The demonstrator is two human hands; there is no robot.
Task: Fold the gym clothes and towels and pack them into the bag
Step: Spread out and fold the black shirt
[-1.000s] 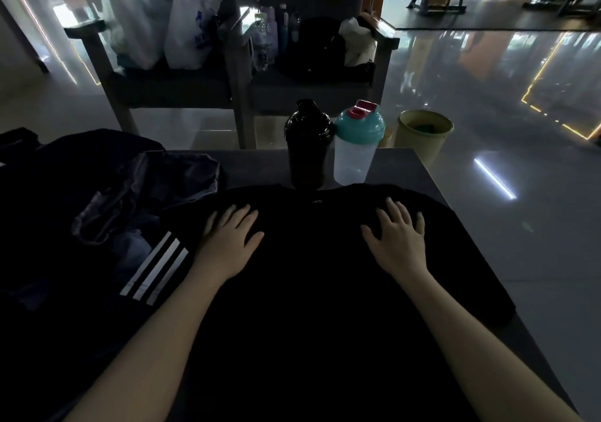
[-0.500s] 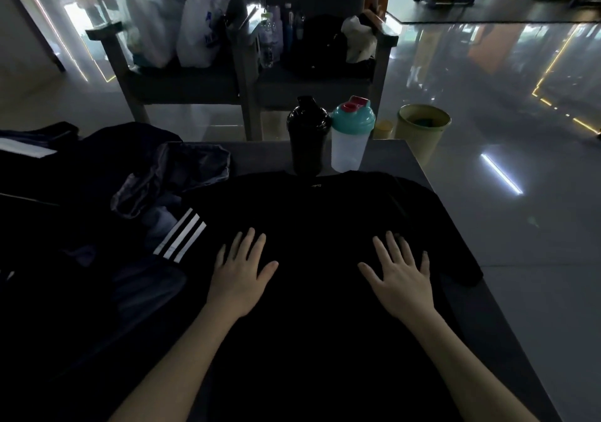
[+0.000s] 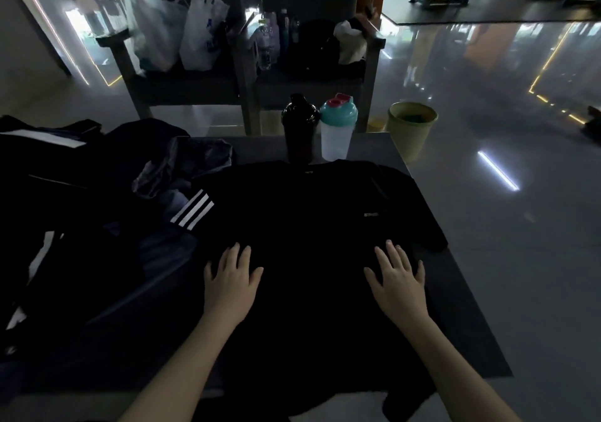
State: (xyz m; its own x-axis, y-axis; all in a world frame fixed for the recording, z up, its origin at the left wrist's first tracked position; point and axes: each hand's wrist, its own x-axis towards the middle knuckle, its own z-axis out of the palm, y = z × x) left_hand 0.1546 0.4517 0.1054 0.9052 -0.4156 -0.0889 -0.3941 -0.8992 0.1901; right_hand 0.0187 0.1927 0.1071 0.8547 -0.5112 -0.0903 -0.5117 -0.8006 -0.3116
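Observation:
A black T-shirt [image 3: 309, 220] lies spread flat on the grey table [image 3: 461, 308], collar toward the far edge, its hem hanging over the near edge. My left hand [image 3: 232, 278] rests palm down on the shirt's left part, fingers spread. My right hand [image 3: 398, 278] lies flat on the right part, fingers apart too. Left of the shirt is a heap of dark clothes [image 3: 97, 226], one with three white stripes [image 3: 192, 209]. A dark bag [image 3: 42, 148] sits at the far left.
A black shaker bottle [image 3: 299, 129] and a clear one with a teal lid [image 3: 336, 127] stand at the table's far edge. A yellow-green bin [image 3: 410, 129] is on the floor beyond. A bench [image 3: 240, 73] behind holds plastic bags and bottles.
Both hands have slid down the shirt toward me, from near the collar to its middle, still flat and open. The view has pulled back, and the shirt looks smoother.

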